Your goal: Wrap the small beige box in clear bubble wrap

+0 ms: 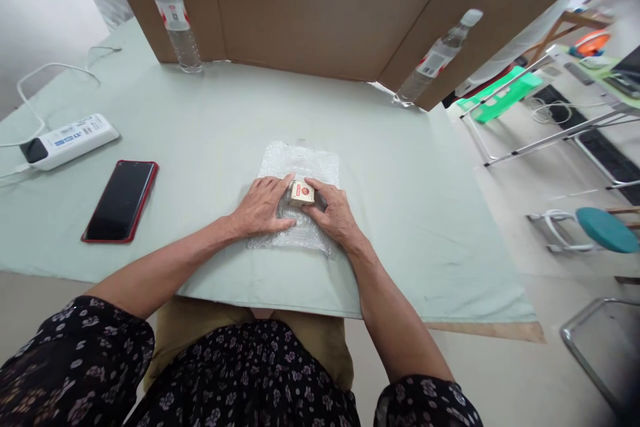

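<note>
A small box (302, 193) sits on a sheet of bubble wrap (300, 163) at the middle of the table (210, 140). Left hand (261, 207) lies flat on the wrap, fingers spread, thumb tip against the box's left side; right hand (334, 210) has its fingers curled on the box's right side and near edge. To wrap well: keep box square to the sheet, press the wrap flat w/ the left hand (it creases easily). Two water bottles (173, 10) (435, 57) stand at the far edge, caps on, contents clear. A phone (120, 200) lies left.
</note>
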